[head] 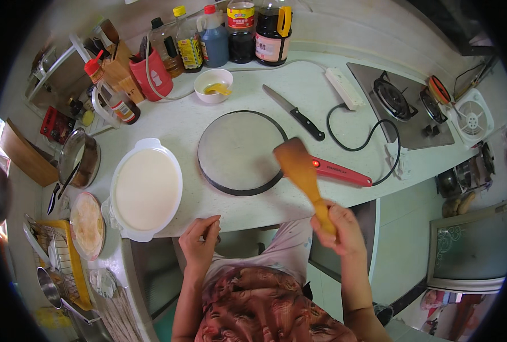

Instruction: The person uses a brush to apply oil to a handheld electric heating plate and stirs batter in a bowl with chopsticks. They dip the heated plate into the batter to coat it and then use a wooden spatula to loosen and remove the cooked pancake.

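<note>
My right hand (pixel 341 228) grips a wooden spatula (pixel 298 166) by its handle. The blade is raised over the right rim of a round electric crepe maker, in front of its red handle (pixel 339 171), where a small light glows red. A pale, thin crepe (pixel 240 149) covers the crepe maker's plate. My left hand (pixel 201 239) hovers at the counter's front edge with its fingers curled and thumb against them; nothing shows in it. Left of the crepe maker, a white basin (pixel 148 145) holds creamy batter (pixel 146 190). Further left lies a plate with pale cooked crepes (pixel 87 224).
A black-handled knife (pixel 294 112) lies behind the crepe maker, near a white bowl (pixel 204 96) holding a yellow utensil (pixel 218 89). The black cord (pixel 358 147) runs to a power strip (pixel 344 89). Sauce bottles (pixel 214 40) line the wall. A gas stove (pixel 401 107) stands right, a glass pot (pixel 86 166) left.
</note>
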